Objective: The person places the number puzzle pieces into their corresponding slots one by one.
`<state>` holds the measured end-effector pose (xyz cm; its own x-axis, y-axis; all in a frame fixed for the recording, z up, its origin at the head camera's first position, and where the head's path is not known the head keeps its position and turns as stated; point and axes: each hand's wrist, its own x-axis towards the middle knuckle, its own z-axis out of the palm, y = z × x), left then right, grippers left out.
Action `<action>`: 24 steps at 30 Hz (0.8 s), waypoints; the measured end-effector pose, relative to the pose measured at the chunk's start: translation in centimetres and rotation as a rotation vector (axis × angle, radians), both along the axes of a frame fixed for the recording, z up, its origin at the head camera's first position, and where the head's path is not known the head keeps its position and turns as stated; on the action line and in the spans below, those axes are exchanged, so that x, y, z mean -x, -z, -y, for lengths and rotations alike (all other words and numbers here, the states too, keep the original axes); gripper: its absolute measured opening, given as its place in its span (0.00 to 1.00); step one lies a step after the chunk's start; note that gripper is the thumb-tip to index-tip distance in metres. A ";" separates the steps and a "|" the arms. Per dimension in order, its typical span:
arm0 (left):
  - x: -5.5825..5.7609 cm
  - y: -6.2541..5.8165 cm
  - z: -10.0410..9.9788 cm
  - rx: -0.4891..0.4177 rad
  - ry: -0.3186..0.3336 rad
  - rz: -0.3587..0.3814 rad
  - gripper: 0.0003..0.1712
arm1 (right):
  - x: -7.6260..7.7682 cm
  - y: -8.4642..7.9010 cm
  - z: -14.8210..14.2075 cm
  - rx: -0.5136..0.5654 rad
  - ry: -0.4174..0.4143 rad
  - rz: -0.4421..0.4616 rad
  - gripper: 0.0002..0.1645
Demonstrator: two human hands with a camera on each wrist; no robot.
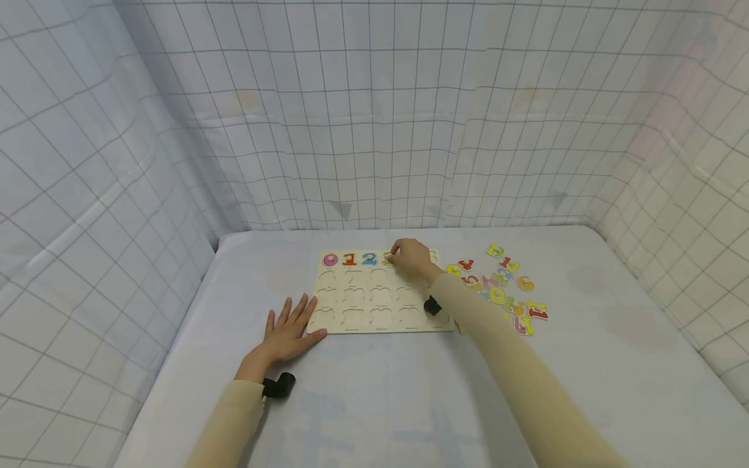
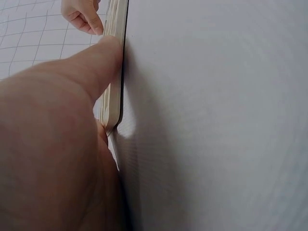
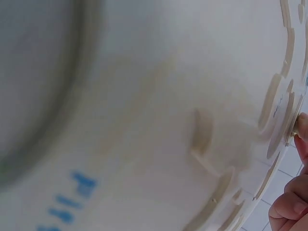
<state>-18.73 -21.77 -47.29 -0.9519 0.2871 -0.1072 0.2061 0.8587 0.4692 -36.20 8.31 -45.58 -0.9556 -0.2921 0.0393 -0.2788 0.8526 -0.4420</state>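
From the head camera, I see my right hand reaching to the far row of a pale, rectangular wooden number board. Thumb and forefinger are together on a yellow-green, flat number piece, at the place just right of a blue number 2 piece; whether it sits fully down, I cannot tell. Left of the blue one come an orange-red number 1 piece and a round, purple-pink number 0 piece. My left hand lies with fingers apart and straight, index fingertip and thumb touching the board's near left corner. To the board's right, a loose spread of multicoloured, flat number pieces lies on the white cloth-covered table, partly behind my cream right sleeve. A white curtain with a dark grid pattern stands behind and at both sides.

From the left wrist, I see my thumb extended against the board's edge, gripping nothing; the right hand shows beyond it, fingers bent.

From the right wrist, I see the board's shallow recesses and blurred blue lettering. At the right edge, my fingertips clamp a small knob, its piece mostly hidden.
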 end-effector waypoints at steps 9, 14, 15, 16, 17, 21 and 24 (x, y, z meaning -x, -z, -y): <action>0.3 0.7 0.2 -0.010 0.007 -0.015 0.49 | 0.2 0.3 0.1 -0.015 0.011 -0.001 0.14; 0.7 1.3 0.5 0.012 0.007 -0.003 0.50 | -0.2 -0.1 -0.1 0.023 0.001 0.012 0.14; 0.8 1.4 0.6 0.023 0.005 -0.001 0.51 | -0.5 -0.3 -0.2 0.046 0.004 0.022 0.14; 0.8 1.5 0.6 0.022 0.006 0.001 0.51 | -0.7 -0.5 -0.4 0.071 0.010 0.035 0.14; 0.9 1.5 0.7 0.022 0.007 0.000 0.51 | -0.9 -0.6 -0.6 0.089 0.013 0.039 0.15; 1.0 1.6 0.7 0.003 0.015 0.000 0.51 | -1.3 -0.9 -2.4 0.128 0.029 0.028 0.17; 1.0 1.7 0.8 0.009 0.014 0.003 0.51 | -1.0 -0.7 -4.3 0.115 0.042 -0.021 0.19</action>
<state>-19.71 -22.57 -48.94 -0.9474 0.2996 -0.1129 0.2168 0.8599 0.4622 -35.17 12.62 -44.90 -0.9655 -0.2443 0.0902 -0.2541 0.8075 -0.5323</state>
